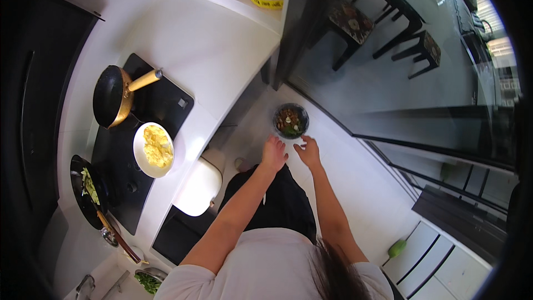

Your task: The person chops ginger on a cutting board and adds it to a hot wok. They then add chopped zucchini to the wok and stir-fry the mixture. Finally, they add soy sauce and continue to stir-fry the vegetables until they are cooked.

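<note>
On the floor in front of me stands a dark round bin (307, 127), with brown and green food scraps (288, 120) inside it. My left hand (274, 154) is at the bin's near left side, fingers loosely curled and apart, with nothing seen in it. At the near right side is my right hand (309, 153), its thumb and fingers spread and nothing between them. The fingertips of both hands are close to the rim; whether they touch it I cannot tell.
Left, on the black cooktop (166, 104), are a pan with a wooden handle (112, 98), a wok with chopped greens (79, 193) and a white bowl of cooked egg (155, 150). A white lidded container (200, 187) juts from the counter (208, 46). Glass door panels (374, 87) stand right.
</note>
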`<state>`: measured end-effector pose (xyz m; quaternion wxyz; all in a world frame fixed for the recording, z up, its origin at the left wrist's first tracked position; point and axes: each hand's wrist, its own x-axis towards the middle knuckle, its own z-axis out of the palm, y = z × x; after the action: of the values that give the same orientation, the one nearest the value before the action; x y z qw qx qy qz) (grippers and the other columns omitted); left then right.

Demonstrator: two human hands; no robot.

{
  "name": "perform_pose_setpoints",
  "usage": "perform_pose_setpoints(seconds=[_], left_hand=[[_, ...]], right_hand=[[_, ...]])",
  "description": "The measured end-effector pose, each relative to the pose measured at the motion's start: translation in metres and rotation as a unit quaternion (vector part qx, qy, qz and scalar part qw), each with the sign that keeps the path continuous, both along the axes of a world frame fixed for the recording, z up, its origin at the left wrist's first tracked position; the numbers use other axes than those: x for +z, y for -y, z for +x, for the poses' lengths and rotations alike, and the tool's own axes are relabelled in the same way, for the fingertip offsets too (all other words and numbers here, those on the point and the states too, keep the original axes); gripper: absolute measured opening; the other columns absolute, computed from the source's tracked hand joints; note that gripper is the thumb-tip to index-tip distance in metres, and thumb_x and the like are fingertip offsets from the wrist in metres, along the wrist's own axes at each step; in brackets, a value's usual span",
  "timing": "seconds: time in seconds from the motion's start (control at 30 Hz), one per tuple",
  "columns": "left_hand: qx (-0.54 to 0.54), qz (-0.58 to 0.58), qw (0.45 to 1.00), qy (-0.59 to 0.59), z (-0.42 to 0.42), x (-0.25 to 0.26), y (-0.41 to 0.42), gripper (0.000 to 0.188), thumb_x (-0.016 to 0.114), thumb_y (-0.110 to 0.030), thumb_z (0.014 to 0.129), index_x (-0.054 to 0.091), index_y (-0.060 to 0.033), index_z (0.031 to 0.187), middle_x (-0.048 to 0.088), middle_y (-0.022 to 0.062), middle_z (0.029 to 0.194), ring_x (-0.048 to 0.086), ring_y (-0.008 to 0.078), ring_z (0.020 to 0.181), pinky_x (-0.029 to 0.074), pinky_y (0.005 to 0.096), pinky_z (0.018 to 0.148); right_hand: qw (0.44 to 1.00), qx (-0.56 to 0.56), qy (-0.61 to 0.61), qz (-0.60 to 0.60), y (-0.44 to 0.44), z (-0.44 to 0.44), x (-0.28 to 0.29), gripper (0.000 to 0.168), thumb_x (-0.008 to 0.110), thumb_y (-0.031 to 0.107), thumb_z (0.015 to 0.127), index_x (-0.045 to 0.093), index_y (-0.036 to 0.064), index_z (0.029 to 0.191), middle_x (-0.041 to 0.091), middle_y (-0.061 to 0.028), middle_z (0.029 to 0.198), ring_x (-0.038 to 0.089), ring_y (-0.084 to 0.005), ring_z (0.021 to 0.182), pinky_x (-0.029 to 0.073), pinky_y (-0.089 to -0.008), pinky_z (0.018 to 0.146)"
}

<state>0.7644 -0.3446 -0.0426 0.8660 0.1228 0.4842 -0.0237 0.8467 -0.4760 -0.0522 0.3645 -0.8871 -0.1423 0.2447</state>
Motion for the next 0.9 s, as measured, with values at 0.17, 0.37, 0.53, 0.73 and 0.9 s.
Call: perform_pose_setpoints(seconds=[0.17, 0.37, 0.53, 0.73, 0.9], left_hand=[[0.017, 0.225, 0.972, 0.070, 0.007, 0.069, -0.018, 0.064, 0.033, -0.048, 0.107, 0.029, -0.0056, 0.156, 0.030, 0.0123, 0.161, 0.025, 0.0210, 0.149, 0.014, 0.0355, 0.118], [-0.016, 0.737, 0.675, 0.040, -0.027, 0.180, -0.089, 0.055, 0.028, -0.032, 0.107, 0.036, 0.0000, 0.151, 0.032, 0.0178, 0.159, 0.020, 0.0335, 0.151, 0.007, 0.0515, 0.121], [-0.064, 0.885, 0.453, -0.084, -0.062, 0.246, -0.161, 0.044, 0.035, -0.024, 0.103, 0.059, -0.0008, 0.131, 0.052, 0.0160, 0.145, 0.033, 0.0351, 0.146, 0.010, 0.0582, 0.118], [0.039, 0.868, 0.495, 0.003, -0.070, 0.263, -0.190, 0.028, 0.046, -0.018, 0.100, 0.068, -0.0015, 0.106, 0.071, 0.0119, 0.109, 0.063, 0.0352, 0.114, 0.037, 0.0517, 0.106], [0.097, 0.755, 0.648, 0.001, -0.042, 0.285, -0.207, 0.034, 0.043, -0.019, 0.105, 0.069, 0.0024, 0.098, 0.072, 0.0169, 0.100, 0.069, 0.0266, 0.086, 0.053, 0.0364, 0.081]], right_hand=[[0.953, -0.086, -0.233, 0.174, -0.066, -0.032, 0.081, 0.038, 0.050, 0.033, 0.106, 0.061, 0.005, 0.129, 0.067, -0.0083, 0.119, 0.063, -0.0169, 0.106, 0.050, -0.0312, 0.091], [0.846, -0.048, -0.393, 0.358, -0.147, -0.077, 0.198, 0.045, 0.035, 0.037, 0.110, 0.057, 0.003, 0.130, 0.062, -0.0026, 0.120, 0.057, -0.0112, 0.109, 0.044, -0.0255, 0.097], [0.852, 0.079, -0.377, 0.355, -0.187, -0.086, 0.239, 0.040, 0.040, 0.034, 0.110, 0.065, 0.003, 0.111, 0.062, 0.0007, 0.100, 0.055, -0.0094, 0.093, 0.045, -0.0257, 0.086], [0.870, 0.232, -0.284, 0.330, -0.240, -0.043, 0.274, 0.033, 0.050, 0.026, 0.107, 0.067, -0.001, 0.099, 0.067, -0.0025, 0.090, 0.060, -0.0096, 0.082, 0.049, -0.0255, 0.076], [0.889, 0.221, -0.148, 0.374, -0.309, 0.030, 0.313, 0.021, 0.058, 0.018, 0.101, 0.063, 0.003, 0.087, 0.059, 0.0004, 0.074, 0.052, -0.0073, 0.068, 0.042, -0.0235, 0.064]])
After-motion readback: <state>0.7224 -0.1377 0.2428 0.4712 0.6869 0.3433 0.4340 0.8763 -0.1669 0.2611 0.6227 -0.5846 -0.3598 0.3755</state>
